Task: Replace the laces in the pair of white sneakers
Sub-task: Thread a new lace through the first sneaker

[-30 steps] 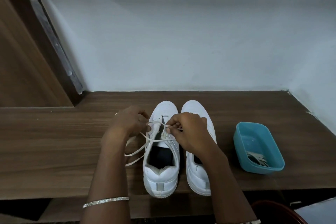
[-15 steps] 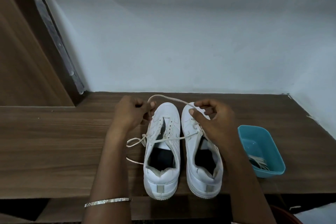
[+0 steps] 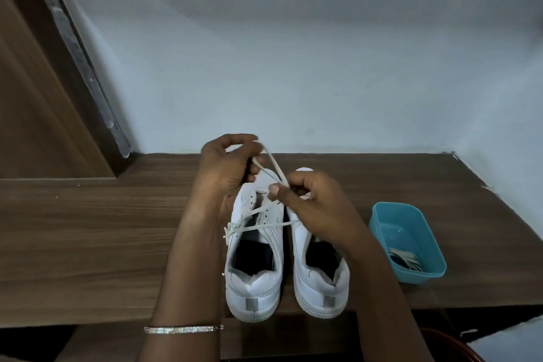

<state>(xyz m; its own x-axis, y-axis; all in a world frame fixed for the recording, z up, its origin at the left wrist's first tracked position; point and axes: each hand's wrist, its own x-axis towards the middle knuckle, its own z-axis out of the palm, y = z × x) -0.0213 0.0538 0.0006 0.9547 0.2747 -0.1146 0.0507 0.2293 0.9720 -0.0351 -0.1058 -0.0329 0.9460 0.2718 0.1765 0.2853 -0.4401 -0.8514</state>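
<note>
Two white sneakers stand side by side on the wooden table, heels toward me: the left sneaker and the right sneaker. A white lace crosses the left sneaker's eyelets and runs up to both hands. My left hand is raised above the left sneaker's toe and grips the lace in curled fingers. My right hand hovers over the right sneaker's front and pinches the lace between thumb and finger. The toes of both sneakers are partly hidden by my hands.
A teal plastic tub with several pale laces inside sits on the table to the right of the sneakers. A pale wall rises behind, and a wooden door frame stands at the left. Table edges run near my body and at the right.
My left hand rose higher above the toe with the lace. My right hand came back left and nearer, over the right sneaker, so the lace now runs short between both hands.
</note>
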